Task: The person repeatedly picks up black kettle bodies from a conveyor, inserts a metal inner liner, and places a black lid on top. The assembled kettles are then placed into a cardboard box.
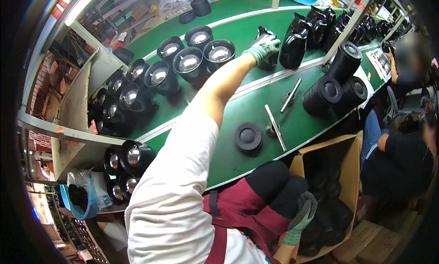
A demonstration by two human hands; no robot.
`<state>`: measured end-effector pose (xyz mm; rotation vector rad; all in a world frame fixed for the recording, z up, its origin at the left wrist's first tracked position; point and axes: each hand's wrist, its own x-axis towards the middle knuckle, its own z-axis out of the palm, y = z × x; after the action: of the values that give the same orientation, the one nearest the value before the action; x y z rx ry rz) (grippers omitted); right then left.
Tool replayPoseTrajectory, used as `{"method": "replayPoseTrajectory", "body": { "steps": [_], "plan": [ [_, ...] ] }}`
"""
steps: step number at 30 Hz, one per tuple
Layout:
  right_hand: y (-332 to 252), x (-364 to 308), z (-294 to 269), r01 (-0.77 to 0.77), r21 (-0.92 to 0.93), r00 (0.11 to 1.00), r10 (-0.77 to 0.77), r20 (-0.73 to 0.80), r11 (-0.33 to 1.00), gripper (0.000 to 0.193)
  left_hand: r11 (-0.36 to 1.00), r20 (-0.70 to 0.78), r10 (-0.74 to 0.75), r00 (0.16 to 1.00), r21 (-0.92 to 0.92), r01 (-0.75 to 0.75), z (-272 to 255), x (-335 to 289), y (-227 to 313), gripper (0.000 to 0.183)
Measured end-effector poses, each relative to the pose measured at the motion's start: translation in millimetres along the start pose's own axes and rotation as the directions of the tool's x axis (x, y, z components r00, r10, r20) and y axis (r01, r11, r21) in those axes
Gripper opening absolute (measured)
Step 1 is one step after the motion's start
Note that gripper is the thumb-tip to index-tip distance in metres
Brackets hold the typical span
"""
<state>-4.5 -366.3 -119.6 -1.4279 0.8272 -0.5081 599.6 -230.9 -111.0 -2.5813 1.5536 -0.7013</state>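
Observation:
My left hand (pixel 265 50), in a grey-green glove, reaches across the green bench. Its fingers are closed over the top of a glossy black container (pixel 267 62), which stands beside another glossy black container (pixel 293 49). My right hand (pixel 302 214), gloved the same way, is low by my knees at the edge of a cardboard box (pixel 353 172). Its fingers are loosely bent and apart, with nothing visible in them. Inside the box lie several round black parts (pixel 336 213). On the bench ahead sits a round black disc (pixel 248 137).
Two metal bars (pixel 275 128) on stands rise from the bench. Stacks of black discs (pixel 322 94) stand to the right. Several black containers with shiny insides (pixel 188 62) crowd the left. A white rail (pixel 270 81) runs along the bench. Another person (pixel 398 158) sits at the right.

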Motion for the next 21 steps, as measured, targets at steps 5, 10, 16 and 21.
{"method": "replayPoseTrajectory", "body": {
  "steps": [5, 10, 16, 21],
  "plan": [
    [-15, 6, 9, -0.031, -0.092, 0.999, 0.029, -0.023, 0.995, 0.027, 0.913, -0.216, -0.381, 0.899, -0.241, 0.329, -17, -13, 19, 0.058],
    [-17, 13, 31, 0.016, -0.09, 0.997, -0.009, 0.079, 0.996, 0.025, 0.679, 0.09, -0.731, 0.676, 0.192, 0.709, -62, -114, 17, 0.057],
    [-45, 10, 84, 0.358, -0.168, 0.843, -0.241, 0.481, 0.918, 0.026, 0.924, 0.049, -0.381, 0.923, -0.006, 0.382, -126, -171, 45, 0.038],
    [-110, 0, 142, 0.921, -0.288, 0.389, -0.636, 0.666, 0.262, 0.073, 0.972, 0.155, 0.01, 0.988, -0.233, 0.027, -280, -209, 135, 0.038]
  ]
}}
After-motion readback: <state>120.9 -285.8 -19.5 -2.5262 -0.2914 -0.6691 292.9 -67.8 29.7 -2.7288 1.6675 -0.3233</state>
